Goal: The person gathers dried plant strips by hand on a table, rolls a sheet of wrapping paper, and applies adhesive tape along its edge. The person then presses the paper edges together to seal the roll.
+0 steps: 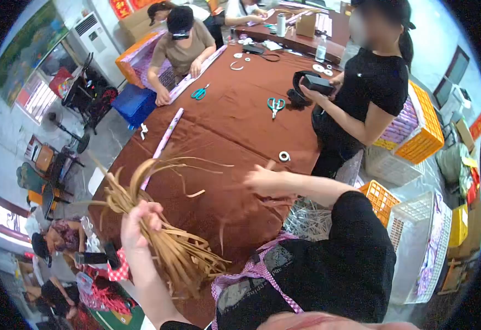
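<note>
Brown-draped desk (240, 124), its middle taken as the clock's centre. Toward seven o'clock, the left hand (140, 220) is clenched around a bundle of long tan strips (180, 247), their loose ends fanning out on both sides of the fist. Near five, the right hand (262, 180) is blurred over the desk; whether it holds anything cannot be told. Tape (281, 159) lies at four, teal scissors (275, 111) at two, a patterned tube (166, 133) at nine.

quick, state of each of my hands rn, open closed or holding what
Left hand: closed, holding a bundle of tan strips.
Right hand: blurred, open or closed cannot be told.
</note>
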{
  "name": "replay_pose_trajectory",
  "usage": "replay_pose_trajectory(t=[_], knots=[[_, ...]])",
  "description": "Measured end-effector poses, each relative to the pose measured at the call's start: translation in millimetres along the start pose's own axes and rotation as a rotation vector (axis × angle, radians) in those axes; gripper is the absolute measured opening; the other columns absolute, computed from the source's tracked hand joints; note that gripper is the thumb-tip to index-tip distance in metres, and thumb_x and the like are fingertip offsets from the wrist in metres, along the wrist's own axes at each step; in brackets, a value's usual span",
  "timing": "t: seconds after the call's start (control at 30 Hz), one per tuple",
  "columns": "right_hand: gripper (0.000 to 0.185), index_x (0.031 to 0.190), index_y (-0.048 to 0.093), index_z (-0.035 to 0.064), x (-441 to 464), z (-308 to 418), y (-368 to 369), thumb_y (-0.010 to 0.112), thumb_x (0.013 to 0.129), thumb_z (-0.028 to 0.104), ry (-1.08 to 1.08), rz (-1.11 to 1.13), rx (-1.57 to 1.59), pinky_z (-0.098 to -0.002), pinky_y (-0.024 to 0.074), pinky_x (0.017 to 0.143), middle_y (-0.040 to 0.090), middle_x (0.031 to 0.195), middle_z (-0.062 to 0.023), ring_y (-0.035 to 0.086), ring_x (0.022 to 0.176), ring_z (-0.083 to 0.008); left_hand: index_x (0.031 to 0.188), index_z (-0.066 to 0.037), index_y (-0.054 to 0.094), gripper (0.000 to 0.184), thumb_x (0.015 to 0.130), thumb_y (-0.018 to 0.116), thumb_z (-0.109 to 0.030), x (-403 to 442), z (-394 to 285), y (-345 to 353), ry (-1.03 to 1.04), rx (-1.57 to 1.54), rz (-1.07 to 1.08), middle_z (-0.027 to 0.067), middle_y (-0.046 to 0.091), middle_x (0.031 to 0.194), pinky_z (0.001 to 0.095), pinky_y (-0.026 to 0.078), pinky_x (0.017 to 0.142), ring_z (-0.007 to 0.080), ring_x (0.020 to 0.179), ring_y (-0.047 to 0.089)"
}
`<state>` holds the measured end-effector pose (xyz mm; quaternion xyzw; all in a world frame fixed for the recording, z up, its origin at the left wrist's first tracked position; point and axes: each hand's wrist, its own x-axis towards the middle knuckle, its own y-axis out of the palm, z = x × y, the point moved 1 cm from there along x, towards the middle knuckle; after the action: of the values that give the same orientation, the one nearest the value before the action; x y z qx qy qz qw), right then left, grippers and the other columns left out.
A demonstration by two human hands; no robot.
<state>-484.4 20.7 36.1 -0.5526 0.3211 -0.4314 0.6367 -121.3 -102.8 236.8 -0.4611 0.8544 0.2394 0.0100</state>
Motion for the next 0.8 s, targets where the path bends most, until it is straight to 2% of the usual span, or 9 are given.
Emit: replay_pose_trajectory(t=[0.1,0.17,0.37,0.5,0.57,0.7,0.73,0.77,0.8], knots=[[0.021,0.1,0.065,0.0166,54,55,-139,0.061,0.08,0.016,-0.284,-0.001,-0.059,-0.0468,0.0359,0.092,0.066,0.099,-0.0024,0.058,0.104,-0.0212,0.107,0.006,0.055,0.032,0.091,0.058,-0.021,23,31,12,-0.108,-0.035,0.091,0.0278,0.064,0.11,0.0397,0.058,0.071,0.0281,0.086,0.068],[0.011,0.087,0.067,0.0182,77,77,-173,0.065,0.077,0.023,-0.468,-0.26,-0.163,-0.0439,0.0359,0.089,0.066,0.092,0.0024,0.059,0.098,-0.0184,0.121,0.01,0.049,0.043,0.091,0.057,-0.02,23,40,49,0.008,-0.007,0.145,0.0278,0.062,0.117,0.0446,0.058,0.081,0.034,0.099,0.067],[0.011,0.077,0.068,0.0185,134,89,-221,0.068,0.072,0.029,-0.599,-0.619,-0.294,-0.0419,0.0352,0.089,0.064,0.084,0.0044,0.058,0.096,-0.0156,0.12,0.008,0.052,0.037,0.092,0.058,-0.015,7,48,97,0.049,-0.098,0.002,0.0174,0.064,0.101,0.0415,0.058,0.083,0.0302,0.093,0.067],[0.007,0.076,0.068,0.0189,157,75,-229,0.066,0.073,0.024,-0.546,-0.656,-0.406,-0.0419,0.0355,0.085,0.064,0.078,0.0037,0.061,0.083,-0.0174,0.108,0.0,0.056,0.032,0.095,0.051,-0.03,15,56,90,0.182,0.022,-0.07,0.0121,0.064,0.093,0.0401,0.055,0.077,0.0244,0.082,0.065],[0.009,0.078,0.07,0.0181,160,68,-237,0.062,0.075,0.019,-0.436,-0.487,-0.252,-0.0431,0.0343,0.092,0.065,0.084,0.0014,0.06,0.09,-0.0182,0.103,-0.004,0.055,0.032,0.094,0.057,-0.035,21,58,91,-0.028,-0.001,0.085,0.009,0.061,0.083,0.0397,0.054,0.074,0.0231,0.076,0.063],[0.009,0.076,0.071,0.0198,174,47,-221,0.063,0.072,0.017,-0.4,-0.464,-0.059,-0.0419,0.0346,0.087,0.065,0.081,0.0017,0.06,0.091,-0.0185,0.099,-0.009,0.056,0.017,0.093,0.059,-0.025,36,61,95,-0.087,-0.356,0.129,-0.0014,0.043,0.069,0.0339,0.044,0.063,0.0128,0.062,0.048],[0.011,0.078,0.072,0.0193,174,46,-226,0.064,0.07,0.019,-0.394,-0.523,-0.084,-0.0426,0.0364,0.084,0.066,0.08,0.0005,0.061,0.087,-0.0201,0.098,-0.009,0.056,0.016,0.095,0.058,-0.024,39,58,99,-0.186,-0.473,0.144,-0.0051,0.039,0.067,0.0305,0.039,0.063,0.0094,0.057,0.041],[0.015,0.085,0.074,0.0153,174,45,-226,0.065,0.074,0.018,-0.222,-0.258,-0.131,-0.0442,0.0424,0.082,0.069,0.085,-0.0032,0.064,0.086,-0.0238,0.098,-0.009,0.056,0.016,0.095,0.058,-0.024,40,58,101,-0.179,-0.49,0.12,-0.0051,0.039,0.067,0.0305,0.039,0.063,0.0094,0.057,0.041],[0.017,0.09,0.074,0.0124,177,28,-213,0.065,0.077,0.017,-0.264,-0.306,0.167,-0.0418,0.0454,0.081,0.07,0.089,-0.0051,0.066,0.087,-0.0233,0.094,-0.01,0.055,0.013,0.095,0.058,-0.022,41,58,103,-0.185,-0.553,0.184,-0.0053,0.038,0.065,0.0295,0.038,0.063,0.0092,0.055,0.04]])
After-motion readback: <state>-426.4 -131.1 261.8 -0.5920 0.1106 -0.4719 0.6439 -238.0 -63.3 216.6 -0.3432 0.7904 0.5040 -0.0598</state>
